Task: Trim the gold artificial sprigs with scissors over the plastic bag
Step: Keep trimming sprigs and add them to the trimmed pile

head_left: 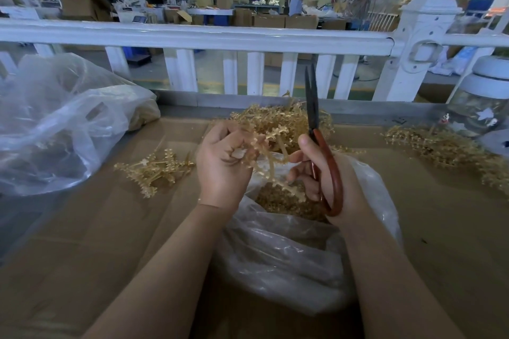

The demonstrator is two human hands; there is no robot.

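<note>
Head view: left hand (220, 165) curls its grip round a gold sprig (271, 165), held above the open plastic bag (289, 256) at the tabletop's (82, 228) near edge. Right hand (325, 173) wraps the red-handled scissors (316, 132), blades nearly together, pointing up. Trimmed bits fill the bag; loose sprigs (281, 121) heap toward the far edge.

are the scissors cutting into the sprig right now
No: the scissors in the right hand point up with blades together, clear of the sprig the left hand holds.
</note>
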